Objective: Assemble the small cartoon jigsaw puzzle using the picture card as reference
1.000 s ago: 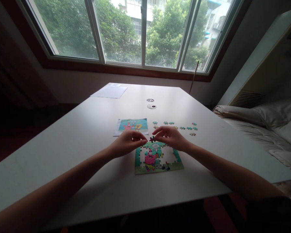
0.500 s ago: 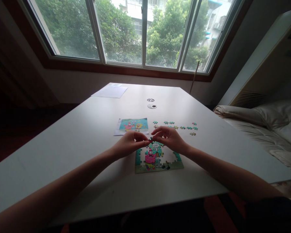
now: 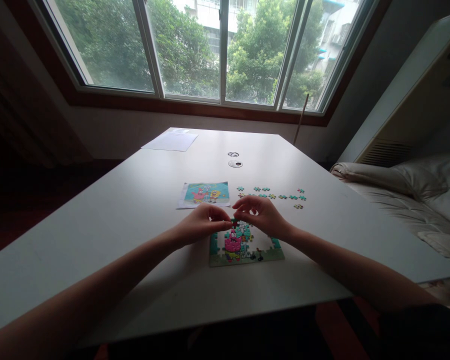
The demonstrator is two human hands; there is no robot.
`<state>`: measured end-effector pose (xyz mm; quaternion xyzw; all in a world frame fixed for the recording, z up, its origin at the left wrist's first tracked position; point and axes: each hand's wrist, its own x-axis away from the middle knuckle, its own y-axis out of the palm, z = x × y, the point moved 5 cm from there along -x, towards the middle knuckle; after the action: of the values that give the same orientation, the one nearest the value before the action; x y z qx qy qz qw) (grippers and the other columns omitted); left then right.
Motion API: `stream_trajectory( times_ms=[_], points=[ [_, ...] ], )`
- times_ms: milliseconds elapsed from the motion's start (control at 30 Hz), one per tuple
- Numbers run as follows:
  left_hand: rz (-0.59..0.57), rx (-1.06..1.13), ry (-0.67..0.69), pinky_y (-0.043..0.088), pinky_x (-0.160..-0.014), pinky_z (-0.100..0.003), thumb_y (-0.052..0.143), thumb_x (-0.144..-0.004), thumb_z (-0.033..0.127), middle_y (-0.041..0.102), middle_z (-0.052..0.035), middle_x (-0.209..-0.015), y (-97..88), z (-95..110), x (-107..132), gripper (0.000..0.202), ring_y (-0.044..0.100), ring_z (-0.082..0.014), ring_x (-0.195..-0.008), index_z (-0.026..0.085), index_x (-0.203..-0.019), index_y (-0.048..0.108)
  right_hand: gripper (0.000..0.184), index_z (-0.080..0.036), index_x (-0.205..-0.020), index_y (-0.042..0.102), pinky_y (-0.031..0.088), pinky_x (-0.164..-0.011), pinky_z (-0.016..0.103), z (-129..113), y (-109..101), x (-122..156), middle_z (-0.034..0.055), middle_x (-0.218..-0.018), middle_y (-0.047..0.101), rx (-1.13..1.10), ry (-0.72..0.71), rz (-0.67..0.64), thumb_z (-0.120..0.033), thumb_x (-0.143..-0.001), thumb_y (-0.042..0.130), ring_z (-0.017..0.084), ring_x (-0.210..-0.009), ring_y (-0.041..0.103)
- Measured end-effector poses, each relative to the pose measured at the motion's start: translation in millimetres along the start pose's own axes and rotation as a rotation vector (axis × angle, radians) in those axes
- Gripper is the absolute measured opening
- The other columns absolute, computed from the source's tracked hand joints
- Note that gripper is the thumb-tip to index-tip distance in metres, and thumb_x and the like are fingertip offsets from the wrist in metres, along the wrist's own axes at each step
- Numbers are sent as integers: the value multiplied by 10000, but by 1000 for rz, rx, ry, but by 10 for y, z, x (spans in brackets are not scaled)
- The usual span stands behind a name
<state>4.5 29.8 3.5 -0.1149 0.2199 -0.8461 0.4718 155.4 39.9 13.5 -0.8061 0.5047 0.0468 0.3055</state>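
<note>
A partly built cartoon jigsaw puzzle (image 3: 243, 247) lies on the white table (image 3: 135, 200) in front of me. Just above its far edge, my left hand (image 3: 200, 223) and my right hand (image 3: 260, 214) meet fingertip to fingertip. Both are pinched on one small dark puzzle piece (image 3: 234, 219) held between them. A printed reference picture (image 3: 204, 194) lies just beyond my left hand. Several loose puzzle pieces (image 3: 277, 196) are scattered beyond my right hand.
A sheet of paper (image 3: 170, 141) lies at the table's far left. Two round cable grommets (image 3: 234, 159) sit in the middle far part. A bed with pale bedding (image 3: 408, 190) stands to the right. Large windows (image 3: 217, 50) face me.
Both hands have drawn closer together and lowered a little toward the puzzle's far edge; the piece, first in my right fingers alone, is now pinched between both hands.
</note>
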Motion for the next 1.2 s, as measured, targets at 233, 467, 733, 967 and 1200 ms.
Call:
stream_trajectory(
  times_ms=[233,467,733,967,1200],
  points=[
    [193,183,-115,445,-604,-267,670,-710,393,665,-25,-716,-79,-21,22,255,561,-126,-645,145,-767,674,168,-178,-777,593,419,-555,236,-93,-92,57,-2,-692,621,252,-82,172,-331,-749,657,90,-575,512],
    [184,207,-118,376,-505,-220,675,-711,383,617,9,-651,-63,-3,32,238,479,-83,-557,150,-759,672,175,-194,-792,614,422,-562,240,-139,-36,73,1,-692,630,341,-134,140,-364,-763,644,102,-593,518],
    [162,262,-129,345,-500,-218,690,-683,371,572,28,-609,-34,-13,24,231,440,-76,-535,148,-735,662,161,-189,-762,637,413,-570,240,-167,-51,79,-2,-648,636,372,-130,179,-348,-778,634,103,-571,528],
    [208,283,-130,305,-469,-194,690,-680,355,529,37,-592,-36,-11,31,227,394,-63,-519,140,-741,650,167,-201,-758,653,391,-637,266,-174,-11,91,-11,-645,650,467,-197,180,-362,-792,624,106,-573,530],
    [114,146,-57,344,-512,-213,627,-744,390,533,22,-606,-28,7,28,255,427,-83,-551,136,-734,644,128,-202,-762,656,374,-691,269,-177,-10,110,-26,-657,659,533,-275,195,-320,-802,625,99,-588,547]
  ],
)
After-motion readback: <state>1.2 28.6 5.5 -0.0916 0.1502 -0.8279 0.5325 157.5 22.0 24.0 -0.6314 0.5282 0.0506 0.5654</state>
